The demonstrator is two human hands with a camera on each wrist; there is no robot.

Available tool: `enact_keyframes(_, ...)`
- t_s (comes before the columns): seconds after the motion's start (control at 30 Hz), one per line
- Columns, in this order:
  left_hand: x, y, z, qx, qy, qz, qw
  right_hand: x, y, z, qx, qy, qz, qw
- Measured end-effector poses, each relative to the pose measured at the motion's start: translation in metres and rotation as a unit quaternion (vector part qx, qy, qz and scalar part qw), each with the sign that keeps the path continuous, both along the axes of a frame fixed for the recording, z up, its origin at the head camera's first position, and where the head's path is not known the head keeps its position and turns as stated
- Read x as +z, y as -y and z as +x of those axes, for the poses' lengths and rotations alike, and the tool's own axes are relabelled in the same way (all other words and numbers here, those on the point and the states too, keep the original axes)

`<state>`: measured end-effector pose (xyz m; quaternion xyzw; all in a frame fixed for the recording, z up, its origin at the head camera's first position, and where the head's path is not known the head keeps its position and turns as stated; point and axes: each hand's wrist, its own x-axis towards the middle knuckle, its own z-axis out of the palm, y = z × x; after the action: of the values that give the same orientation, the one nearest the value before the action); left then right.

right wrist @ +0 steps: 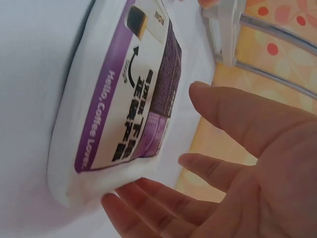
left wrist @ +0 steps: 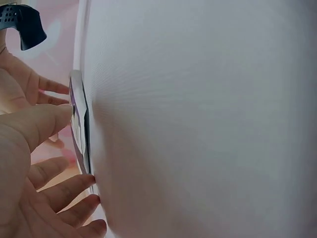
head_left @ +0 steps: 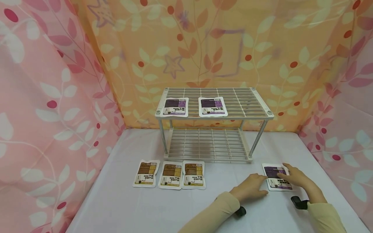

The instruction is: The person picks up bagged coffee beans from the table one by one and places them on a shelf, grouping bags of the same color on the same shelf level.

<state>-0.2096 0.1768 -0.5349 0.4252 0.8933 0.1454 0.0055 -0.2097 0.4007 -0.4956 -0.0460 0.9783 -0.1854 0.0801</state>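
A white pouch with a purple printed label (head_left: pixel 275 183) lies at the right of the table, the words "Hello, Coffee Lover" legible in the right wrist view. My left hand (head_left: pixel 251 187) is at its left edge, fingers extended. From the other side my right hand (head_left: pixel 298 179) reaches to it, thumb and fingers spread apart. The right wrist view has the right fingertips (right wrist: pixel 111 201) against or very near the pouch's end, with the thumb standing off its face. Edge-on in the left wrist view, the pouch (left wrist: pixel 79 124) is beside the left thumb and fingertips.
Behind stands a two-tier white wire rack (head_left: pixel 209 144), two purple-label pouches (head_left: pixel 175 107) on its upper shelf toward the left and middle. Three brown-label pouches (head_left: pixel 146 173) lie in a row before it. Patterned cloth walls (head_left: pixel 186 48) enclose the table (head_left: pixel 116 200).
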Motion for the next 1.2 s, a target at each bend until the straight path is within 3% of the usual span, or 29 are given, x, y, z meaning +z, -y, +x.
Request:
enact_keyframes(0.17,0.001,-0.002,0.001,0.0,0.0,-0.011,0.9999,0.004,-0.002,0.002,-0.006,0.05,-0.003,0.9988)
enact_keyframes(0.57,0.001,-0.005,0.006,0.011,0.009,-0.009,0.9998,0.011,0.004,0.007,-0.02,0.067,-0.031,0.9971)
enact_keyframes(1.0,-0.001,0.004,0.007,0.042,0.052,0.072,0.9952,0.014,0.012,0.012,0.006,0.036,-0.039,0.9986)
enact_keyframes(1.2,0.001,0.008,0.008,0.059,0.048,0.097,0.9924,0.016,0.017,0.012,0.011,0.024,-0.045,0.9986)
